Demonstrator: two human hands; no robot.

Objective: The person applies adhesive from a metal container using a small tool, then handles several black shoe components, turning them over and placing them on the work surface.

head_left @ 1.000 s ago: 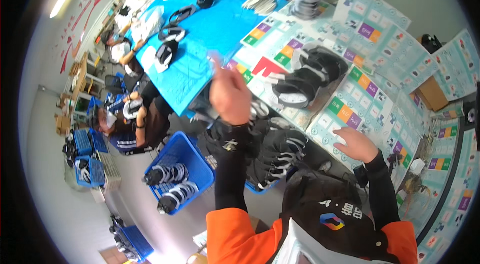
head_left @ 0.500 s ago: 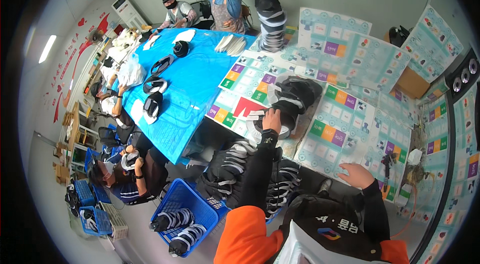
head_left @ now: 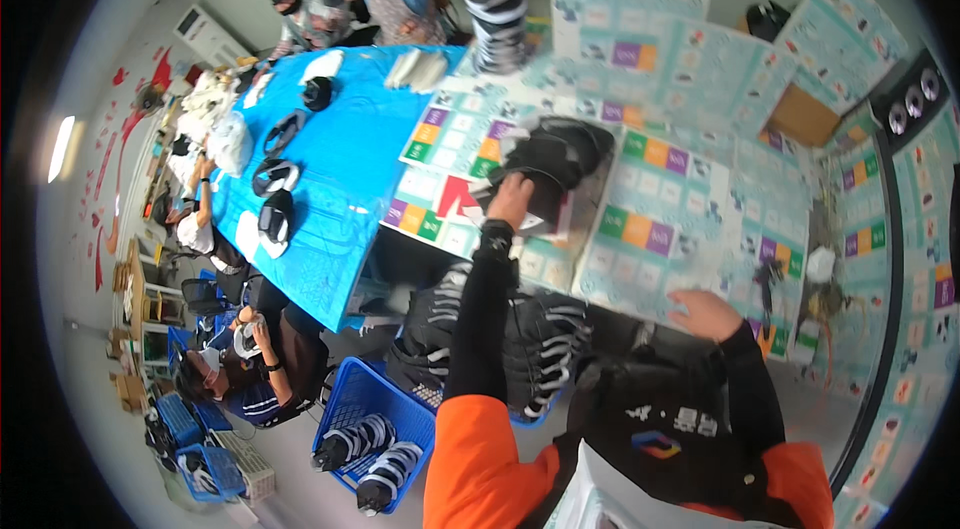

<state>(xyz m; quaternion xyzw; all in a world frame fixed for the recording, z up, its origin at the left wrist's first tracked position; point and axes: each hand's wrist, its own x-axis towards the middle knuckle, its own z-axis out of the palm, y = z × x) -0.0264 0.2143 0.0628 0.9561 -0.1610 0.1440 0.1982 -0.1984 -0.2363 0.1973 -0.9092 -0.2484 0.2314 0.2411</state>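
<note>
My left hand (head_left: 512, 200) reaches over the table, its fingers closed on the near end of a nested row of black caps (head_left: 553, 172). Motion blurs the fingertips, and the caps partly hide them. Beneath the caps show a red-and-white patch and the printed covering of the table. Farther right, my right hand (head_left: 706, 315) rests at the near edge of the patterned board (head_left: 650, 259), fingers apart and holding nothing.
A tall stack of caps (head_left: 492, 14) stands at the back. Blue sheeting (head_left: 350, 144) covers the left table, with several caps on it. Below are black caps with white linings (head_left: 540, 349) and a blue basket (head_left: 350, 379). Co-workers sit or stand around the left table.
The white inner side of the cap under my left hand showed before; now its black side shows. My left hand stays on the caps. The whole view has shifted slightly.
</note>
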